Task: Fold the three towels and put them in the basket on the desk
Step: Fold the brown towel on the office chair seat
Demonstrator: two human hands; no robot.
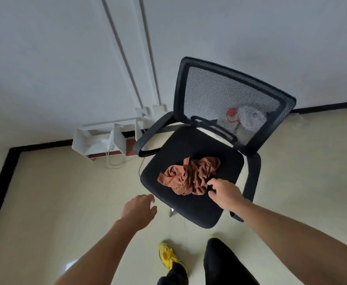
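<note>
A crumpled brown towel lies in a heap on the black seat of an office chair. My right hand is at the towel's near right edge, with fingertips touching or just short of the cloth; I cannot tell whether they pinch it. To the left of the seat's front corner, my left hand hovers above the floor, fingers spread and holding nothing. No basket or desk is in view.
The chair has a mesh back and black armrests. White paper bags and cables sit by the wall behind it. My legs and a yellow shoe stand on the pale tiled floor before the chair.
</note>
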